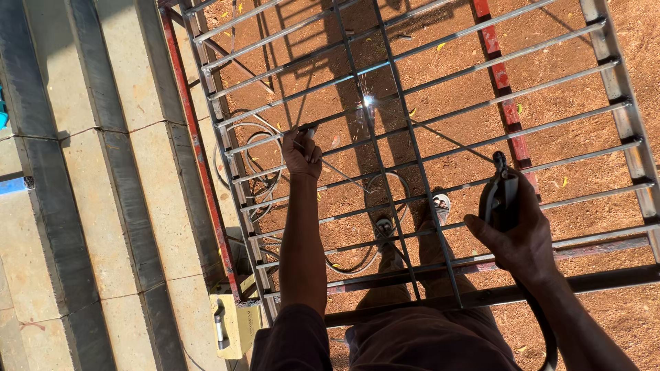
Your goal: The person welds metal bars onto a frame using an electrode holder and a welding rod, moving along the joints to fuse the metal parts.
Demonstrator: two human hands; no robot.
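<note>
Fingers of the left hand curl around a thin grille bar; concrete steps lie leftward. Right of them a spark flares on the grey steel grille. Farther right, the right hand grips a black electrode holder, red dirt open beyond.

the metal grille lies flat above the soil. steps run along its left; the welding machine sits at its near-left corner, cables beneath.
</note>
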